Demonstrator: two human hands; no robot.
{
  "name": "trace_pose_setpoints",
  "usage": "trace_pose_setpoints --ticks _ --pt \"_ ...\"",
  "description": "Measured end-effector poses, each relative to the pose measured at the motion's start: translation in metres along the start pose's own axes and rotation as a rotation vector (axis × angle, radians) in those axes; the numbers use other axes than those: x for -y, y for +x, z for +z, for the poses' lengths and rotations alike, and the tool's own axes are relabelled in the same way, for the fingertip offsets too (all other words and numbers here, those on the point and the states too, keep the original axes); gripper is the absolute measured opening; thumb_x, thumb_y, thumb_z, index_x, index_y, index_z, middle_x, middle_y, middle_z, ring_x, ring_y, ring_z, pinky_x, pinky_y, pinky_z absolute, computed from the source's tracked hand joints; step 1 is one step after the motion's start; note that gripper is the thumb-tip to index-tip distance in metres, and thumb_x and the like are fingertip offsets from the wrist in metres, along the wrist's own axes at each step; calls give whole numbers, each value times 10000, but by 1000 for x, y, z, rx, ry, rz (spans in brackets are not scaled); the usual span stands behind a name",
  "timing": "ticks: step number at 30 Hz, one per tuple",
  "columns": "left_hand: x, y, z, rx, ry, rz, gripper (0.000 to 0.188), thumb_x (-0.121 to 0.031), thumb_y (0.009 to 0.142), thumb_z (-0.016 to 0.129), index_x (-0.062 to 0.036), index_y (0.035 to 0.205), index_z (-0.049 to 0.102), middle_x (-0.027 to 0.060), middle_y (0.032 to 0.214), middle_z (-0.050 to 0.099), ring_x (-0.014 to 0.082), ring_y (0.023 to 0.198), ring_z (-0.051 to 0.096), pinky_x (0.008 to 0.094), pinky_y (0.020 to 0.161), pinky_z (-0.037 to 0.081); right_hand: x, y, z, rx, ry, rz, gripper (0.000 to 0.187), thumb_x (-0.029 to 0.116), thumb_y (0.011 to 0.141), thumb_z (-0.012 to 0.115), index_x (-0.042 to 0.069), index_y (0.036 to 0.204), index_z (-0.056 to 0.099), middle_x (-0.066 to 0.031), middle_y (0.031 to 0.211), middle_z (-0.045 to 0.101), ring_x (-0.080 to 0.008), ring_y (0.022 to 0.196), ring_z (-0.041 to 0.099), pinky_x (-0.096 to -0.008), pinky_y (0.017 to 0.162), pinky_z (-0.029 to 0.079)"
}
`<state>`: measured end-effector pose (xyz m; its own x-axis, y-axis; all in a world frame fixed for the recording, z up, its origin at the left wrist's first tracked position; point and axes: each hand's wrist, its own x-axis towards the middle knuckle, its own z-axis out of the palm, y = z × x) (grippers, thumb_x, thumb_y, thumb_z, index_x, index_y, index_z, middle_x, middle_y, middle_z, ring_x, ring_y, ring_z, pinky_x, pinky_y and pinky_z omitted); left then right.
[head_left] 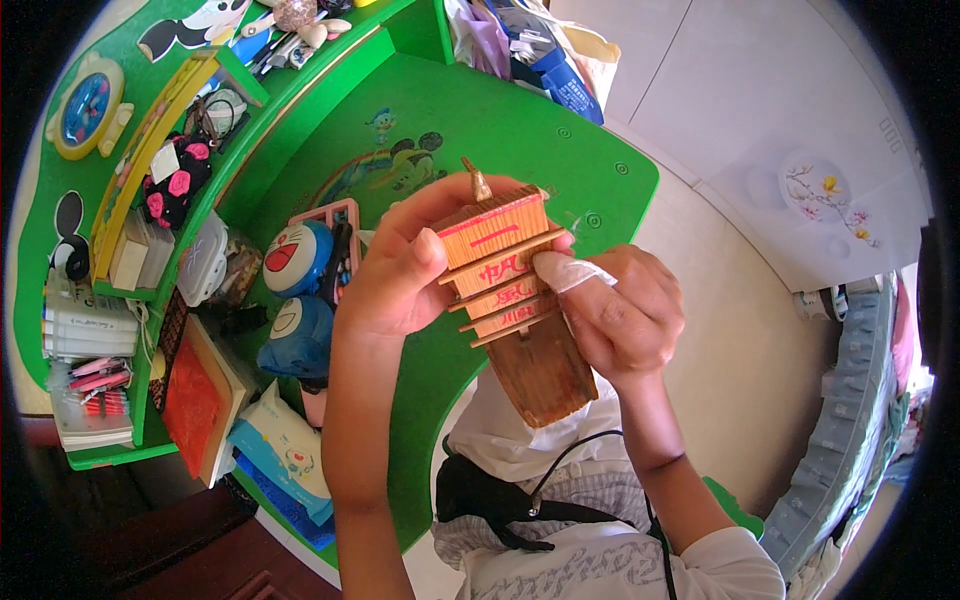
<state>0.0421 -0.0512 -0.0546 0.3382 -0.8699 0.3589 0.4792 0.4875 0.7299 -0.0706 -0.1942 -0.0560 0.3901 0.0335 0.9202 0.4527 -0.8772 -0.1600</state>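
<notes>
A small wooden model with stacked tiers, red painted marks and a dark flat base is held up in front of me. It looks like a toy pagoda or tower ship; I cannot tell which. A pointed brown tip sticks up from its far end. My left hand grips the model from the left, with the thumb against its upper tier and the other fingers mostly hidden behind. Pinched in my right hand is a white tissue or wipe, pressed by the fingertips against the model's right edge.
Below the model lies a green desk with cartoon pictures. Blue round-headed cartoon figures, a pack of wipes and a red-covered board stand at left. A shelf holds small items. A blue basket is at the back.
</notes>
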Motion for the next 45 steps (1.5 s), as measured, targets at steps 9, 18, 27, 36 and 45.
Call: trace_pose_setpoints --ticks 9,18,27,36,45 --pt "0 0 4 -19 38 23 647 -416 799 553 40 1210 348 207 1189 445 337 1075 483 433 869 438 2 5 1 -27 -12 12 288 73 585 641 79 873 653 -6 594 486 -129 450 458 -245 384 351" --pt "0 0 -1 21 -17 11 631 -424 799 546 28 1200 361 206 1176 454 334 1047 505 435 871 436 2 -3 -1 39 4 8 300 72 596 629 78 895 650 -1 591 487 -132 448 450 -251 390 352" --pt "-4 1 -1 45 32 -24 659 -430 795 550 35 1215 345 205 1188 445 334 1056 498 437 874 432 -1 0 0 18 26 -7 280 77 593 627 84 872 655 -1 583 484 -133 438 443 -252 377 342" --pt "-4 1 3 4 78 1 684 -441 793 546 58 1212 337 216 1178 450 336 1071 484 432 870 437 0 6 -1 -3 63 54 247 73 573 646 77 820 657 -19 554 406 -159 440 451 -272 378 339" --pt "-1 0 4 -33 -9 -19 676 -459 801 520 59 1201 348 231 1112 493 318 1034 517 414 844 460 -3 1 -6 113 232 173 220 77 626 642 67 845 650 -45 573 457 -198 469 473 -300 407 350"
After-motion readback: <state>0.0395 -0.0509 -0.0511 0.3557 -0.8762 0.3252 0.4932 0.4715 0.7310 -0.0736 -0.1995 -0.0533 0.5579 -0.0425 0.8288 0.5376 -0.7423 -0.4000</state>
